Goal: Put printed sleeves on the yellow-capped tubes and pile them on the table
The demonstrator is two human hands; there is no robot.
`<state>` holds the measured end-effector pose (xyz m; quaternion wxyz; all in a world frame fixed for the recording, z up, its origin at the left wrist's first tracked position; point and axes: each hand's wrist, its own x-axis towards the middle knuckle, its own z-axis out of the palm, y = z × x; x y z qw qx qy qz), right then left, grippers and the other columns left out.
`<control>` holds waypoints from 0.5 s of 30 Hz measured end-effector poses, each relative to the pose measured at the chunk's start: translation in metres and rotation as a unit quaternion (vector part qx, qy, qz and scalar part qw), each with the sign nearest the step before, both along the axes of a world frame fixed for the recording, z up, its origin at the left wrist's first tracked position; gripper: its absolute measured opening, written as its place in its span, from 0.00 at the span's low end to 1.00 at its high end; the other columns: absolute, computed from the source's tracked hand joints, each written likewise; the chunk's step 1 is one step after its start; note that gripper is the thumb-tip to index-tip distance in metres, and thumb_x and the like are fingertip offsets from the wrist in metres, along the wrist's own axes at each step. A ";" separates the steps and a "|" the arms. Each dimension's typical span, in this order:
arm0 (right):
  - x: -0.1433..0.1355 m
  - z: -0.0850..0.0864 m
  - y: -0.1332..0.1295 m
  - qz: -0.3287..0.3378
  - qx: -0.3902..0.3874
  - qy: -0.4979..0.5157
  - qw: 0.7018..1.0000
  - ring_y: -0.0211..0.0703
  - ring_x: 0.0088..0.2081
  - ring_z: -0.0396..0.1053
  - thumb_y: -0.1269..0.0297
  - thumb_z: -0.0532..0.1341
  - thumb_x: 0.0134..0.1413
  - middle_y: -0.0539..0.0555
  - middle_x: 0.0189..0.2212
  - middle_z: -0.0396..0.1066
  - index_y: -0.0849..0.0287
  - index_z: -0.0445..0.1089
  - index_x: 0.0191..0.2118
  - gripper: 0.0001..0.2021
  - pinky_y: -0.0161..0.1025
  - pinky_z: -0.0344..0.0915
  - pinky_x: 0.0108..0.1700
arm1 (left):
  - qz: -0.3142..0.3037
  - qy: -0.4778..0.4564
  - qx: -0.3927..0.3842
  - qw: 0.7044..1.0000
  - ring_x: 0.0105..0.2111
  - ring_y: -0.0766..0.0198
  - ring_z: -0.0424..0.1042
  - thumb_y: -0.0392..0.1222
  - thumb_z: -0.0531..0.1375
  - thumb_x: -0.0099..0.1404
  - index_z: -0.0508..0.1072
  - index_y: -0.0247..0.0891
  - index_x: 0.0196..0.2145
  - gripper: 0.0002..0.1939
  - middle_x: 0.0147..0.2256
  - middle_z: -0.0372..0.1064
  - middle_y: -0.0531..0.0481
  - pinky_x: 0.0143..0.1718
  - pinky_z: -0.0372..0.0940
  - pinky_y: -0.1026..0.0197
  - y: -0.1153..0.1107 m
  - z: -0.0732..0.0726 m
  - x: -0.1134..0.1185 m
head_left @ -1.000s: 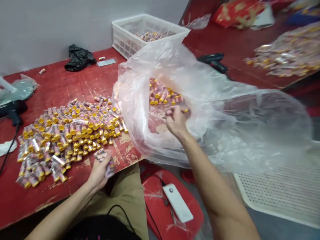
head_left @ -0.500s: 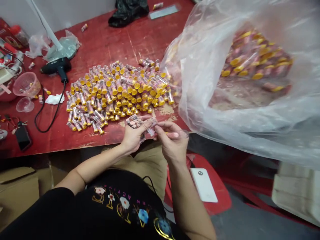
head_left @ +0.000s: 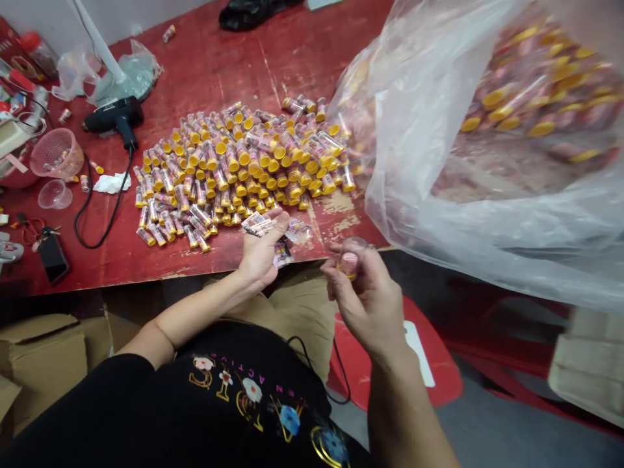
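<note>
My left hand (head_left: 262, 255) is at the table's front edge, its thumb over a bunch of printed plastic sleeves (head_left: 259, 224) that it holds. More clear printed film (head_left: 298, 231) sticks out beyond the thumb. To the right, apart from it, my right hand (head_left: 368, 292) has its fingers closed around a small clear tube with a pink inside (head_left: 348, 262). Motion blurs its fingertips. Behind my left hand spreads a large pile of small clear tubes with yellow caps (head_left: 244, 162).
A big clear plastic bag (head_left: 404, 156) with many more tubes lies at the right. On the red table (head_left: 205, 71) at the left are a black heat gun (head_left: 114, 120), a pink basket (head_left: 57, 153) and a phone (head_left: 52, 257). A red stool (head_left: 439, 370) stands below.
My right hand has moved right and away from my left hand, with the tube in it. My left hand keeps the sleeves. The whole view has shifted slightly.
</note>
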<state>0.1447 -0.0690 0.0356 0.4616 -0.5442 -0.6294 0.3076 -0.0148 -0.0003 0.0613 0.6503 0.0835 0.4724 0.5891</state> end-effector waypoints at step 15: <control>-0.004 0.010 0.000 0.020 0.014 -0.049 0.998 0.46 0.43 0.81 0.57 0.64 0.69 0.58 0.45 0.82 0.54 0.76 0.55 0.13 0.41 0.78 0.44 | 0.009 0.091 0.129 0.987 0.32 0.71 0.70 0.51 0.80 0.51 0.80 0.38 0.37 0.22 0.32 0.73 0.56 0.40 0.65 0.65 -0.002 -0.019 0.006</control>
